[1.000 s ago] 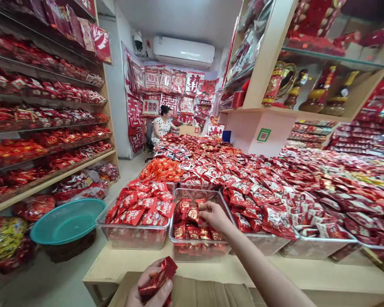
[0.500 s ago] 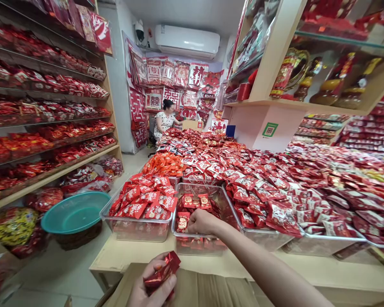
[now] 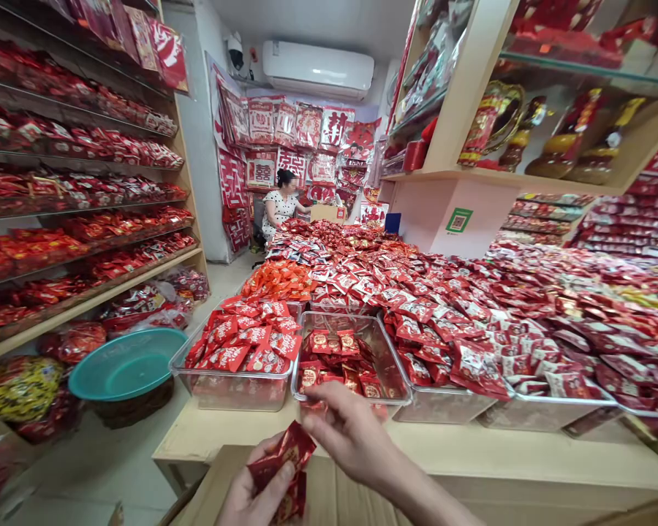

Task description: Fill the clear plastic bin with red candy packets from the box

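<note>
My left hand [image 3: 257, 486] is closed around several small shiny red candy packets [image 3: 286, 449] at the bottom middle, above brown cardboard [image 3: 351, 497]. My right hand [image 3: 351, 435] is just right of them, its fingers bent and its thumb tip close to the upper packet's corner. Whatever lies between its fingertips is blurred and partly hidden. Behind it stands a clear plastic bin [image 3: 387, 358], part filled with red packets with gold print [image 3: 334, 342]. To its left, another clear bin [image 3: 180, 361] is heaped with brighter red packets [image 3: 252, 336].
More bins of red packets [image 3: 477, 365] line the pale counter [image 3: 471, 453] to the right. Shelves of packets [image 3: 77, 183] fill the left wall, with a teal basin [image 3: 126, 365] below. A person [image 3: 279, 208] sits at the far end. A cabinet [image 3: 471, 95] overhangs the right.
My right hand has come out of the middle bin, back and down to beside my left hand. The packets in my left hand have shifted, one now standing higher over another.
</note>
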The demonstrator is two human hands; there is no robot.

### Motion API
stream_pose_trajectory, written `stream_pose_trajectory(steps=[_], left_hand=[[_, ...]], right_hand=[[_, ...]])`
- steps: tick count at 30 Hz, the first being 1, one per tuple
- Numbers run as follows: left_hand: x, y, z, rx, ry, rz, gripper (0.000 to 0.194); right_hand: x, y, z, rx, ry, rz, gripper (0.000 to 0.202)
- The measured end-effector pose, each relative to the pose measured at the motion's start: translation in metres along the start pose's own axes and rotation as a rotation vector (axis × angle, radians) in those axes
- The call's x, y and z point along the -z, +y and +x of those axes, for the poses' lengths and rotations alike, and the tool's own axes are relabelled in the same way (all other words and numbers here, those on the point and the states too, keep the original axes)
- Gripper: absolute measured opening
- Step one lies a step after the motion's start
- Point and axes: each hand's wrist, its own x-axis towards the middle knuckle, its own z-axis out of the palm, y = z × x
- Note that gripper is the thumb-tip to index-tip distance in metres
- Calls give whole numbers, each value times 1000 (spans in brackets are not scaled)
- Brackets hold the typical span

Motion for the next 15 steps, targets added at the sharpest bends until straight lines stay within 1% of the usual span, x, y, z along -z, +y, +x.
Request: stream_pose_trajectory(steps=[2,4,7,10,12,15], left_hand=[[0,1,-1,27,-72,18,38],[-1,5,-3,80,-155,54,34],[-4,10,-5,127,-230,66,32],[-5,11,-5,162,-239,62,34],[-4,10,-4,182,-257,41,36],[-2,8,-2,166,-299,-13,34]], right_hand=[[-7,3,-18,-88,-65,80,23],[-11,10,-28,-184,-65,175,16],[-16,20,-32,-320,-46,383,16],[-19,22,-33,-363,-41,527,19],[-22,23,-35,-372,-26,561,21],[-26,25,-37,-400,-2,578,24]])
